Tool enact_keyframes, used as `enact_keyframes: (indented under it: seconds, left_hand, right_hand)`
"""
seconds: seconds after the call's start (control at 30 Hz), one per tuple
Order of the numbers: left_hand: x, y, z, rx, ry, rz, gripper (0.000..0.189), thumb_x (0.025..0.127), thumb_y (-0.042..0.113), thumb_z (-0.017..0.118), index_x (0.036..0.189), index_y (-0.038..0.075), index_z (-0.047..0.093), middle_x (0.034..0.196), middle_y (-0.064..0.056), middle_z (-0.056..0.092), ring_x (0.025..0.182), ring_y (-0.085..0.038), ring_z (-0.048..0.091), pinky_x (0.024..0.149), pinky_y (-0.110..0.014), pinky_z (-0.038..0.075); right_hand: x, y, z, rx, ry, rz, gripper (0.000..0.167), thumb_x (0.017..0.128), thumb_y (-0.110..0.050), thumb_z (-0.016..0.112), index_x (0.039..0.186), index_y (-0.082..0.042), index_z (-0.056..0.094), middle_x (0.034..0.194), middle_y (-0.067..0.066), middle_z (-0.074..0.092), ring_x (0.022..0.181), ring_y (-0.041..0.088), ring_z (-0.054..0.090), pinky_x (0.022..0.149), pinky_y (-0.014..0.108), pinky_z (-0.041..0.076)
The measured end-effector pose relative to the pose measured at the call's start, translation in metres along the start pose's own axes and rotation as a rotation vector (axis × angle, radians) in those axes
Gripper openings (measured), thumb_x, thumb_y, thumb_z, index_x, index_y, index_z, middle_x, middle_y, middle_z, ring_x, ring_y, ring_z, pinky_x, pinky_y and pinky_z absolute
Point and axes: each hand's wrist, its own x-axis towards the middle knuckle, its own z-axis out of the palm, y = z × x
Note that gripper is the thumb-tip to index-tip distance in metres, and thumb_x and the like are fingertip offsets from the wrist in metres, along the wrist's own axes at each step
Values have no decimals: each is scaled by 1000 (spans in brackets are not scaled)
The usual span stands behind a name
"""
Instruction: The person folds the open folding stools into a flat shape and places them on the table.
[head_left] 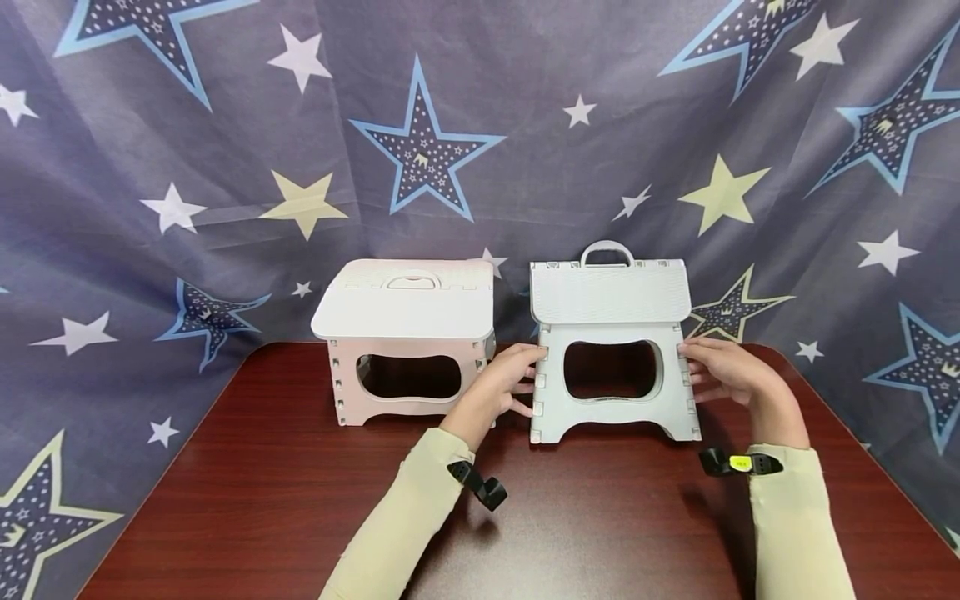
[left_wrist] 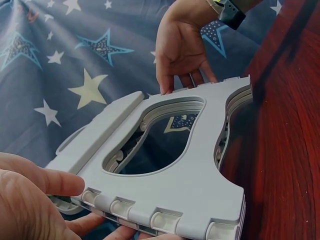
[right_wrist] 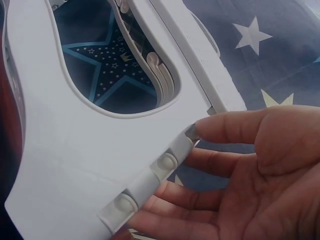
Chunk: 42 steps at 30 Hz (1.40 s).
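Note:
A white folding stool [head_left: 613,411] stands on the table, partly folded. Its two-part top slants up to a ridge with a loop handle [head_left: 608,247]. On its left side edge, my left hand [head_left: 501,383] grips the leg panel, thumb toward the front and fingers reaching behind. My right hand [head_left: 735,375] holds the opposite side edge in the same way. The right wrist view shows the thumb [right_wrist: 230,127] at the hinge notches, with the fingers behind the panel. Through the stool's oval opening, the rear leg panel shows close behind the front one.
To the left stands a pale pink folding stool [head_left: 405,317], its top less steeply folded, near my left forearm. Both stools are toward the back of the dark red wooden table [head_left: 300,508]. A grey-blue curtain [head_left: 525,167] with stars hangs behind it.

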Motion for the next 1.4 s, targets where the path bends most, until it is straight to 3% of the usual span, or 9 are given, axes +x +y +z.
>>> enact_keyframes:
  seconds: [0.3, 0.63, 1.03, 1.23, 1.4]
  left_hand:
    - [0, 0, -1, 3, -7, -24, 41, 103, 31, 54, 140, 13, 52, 135, -24, 53, 130, -43, 52, 95, -72, 48]
    - [0, 1, -2, 12, -20, -55, 49, 101, 37, 54, 142, 12, 49, 136, -25, 50, 127, -42, 50, 93, -71, 50]
    - [-1, -1, -3, 7, -21, -102, 57, 98, 42, 57, 142, 8, 49, 138, -25, 50, 127, -41, 51, 96, -68, 50]
    - [-1, -3, -3, 0, -23, -118, 56, 96, 42, 59, 139, 6, 51, 136, -26, 51, 124, -41, 52, 95, -68, 50]
    - [0, -4, -2, 0, -22, -126, 57, 95, 44, 60, 137, 6, 51, 134, -27, 51, 122, -41, 52, 95, -69, 50]
  right_hand:
    - [2, -1, 4, 15, -10, 20, 49, 110, -33, 39, 138, 7, 39, 84, -4, 56, 77, 8, 59, 78, 41, 61]
    - [4, -1, 9, 9, -23, 39, 54, 110, -30, 37, 144, 11, 32, 81, -3, 53, 76, 10, 60, 80, 45, 61]
    - [6, 1, 13, -28, -9, 65, 49, 109, -29, 38, 138, 10, 41, 83, 0, 53, 77, 11, 60, 77, 42, 62]
    - [5, 1, 15, -105, 5, 80, 58, 109, -29, 37, 146, 16, 36, 101, 15, 60, 90, 21, 63, 80, 47, 62]
    - [5, 1, 16, -138, 4, 94, 61, 110, -29, 36, 148, 18, 32, 121, 31, 55, 106, 35, 62, 83, 50, 61]
